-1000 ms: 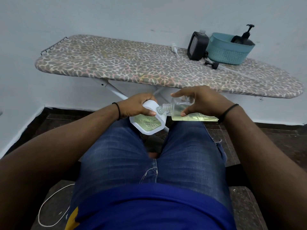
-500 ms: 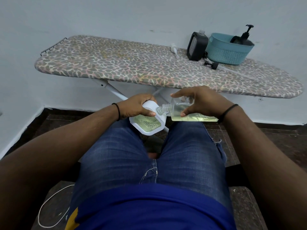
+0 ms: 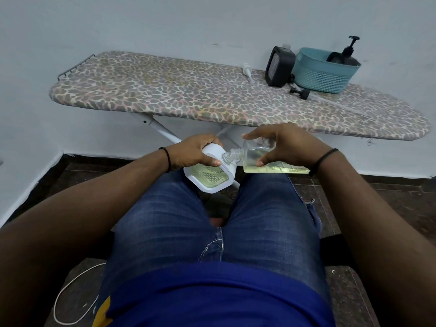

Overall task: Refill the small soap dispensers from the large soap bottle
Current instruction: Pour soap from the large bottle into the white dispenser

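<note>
Over my knees, my left hand (image 3: 195, 151) grips a white small soap dispenser (image 3: 210, 178) with a clear panel showing yellowish-green liquid. My right hand (image 3: 280, 143) holds a clear large soap bottle (image 3: 266, 161) lying on its side, pale yellow soap pooled along its lower side. The bottle's open threaded neck (image 3: 232, 155) points left and meets the top of the dispenser. A black small dispenser (image 3: 279, 66) stands on the ironing board, and a black pump dispenser (image 3: 349, 54) sits in the teal basket (image 3: 323, 75).
The leopard-print ironing board (image 3: 188, 95) stretches across in front of me, against a white wall. A white pump head (image 3: 246, 69) and a black pump head (image 3: 299, 92) lie on it. A white cord (image 3: 68, 293) loops on the dark floor at left.
</note>
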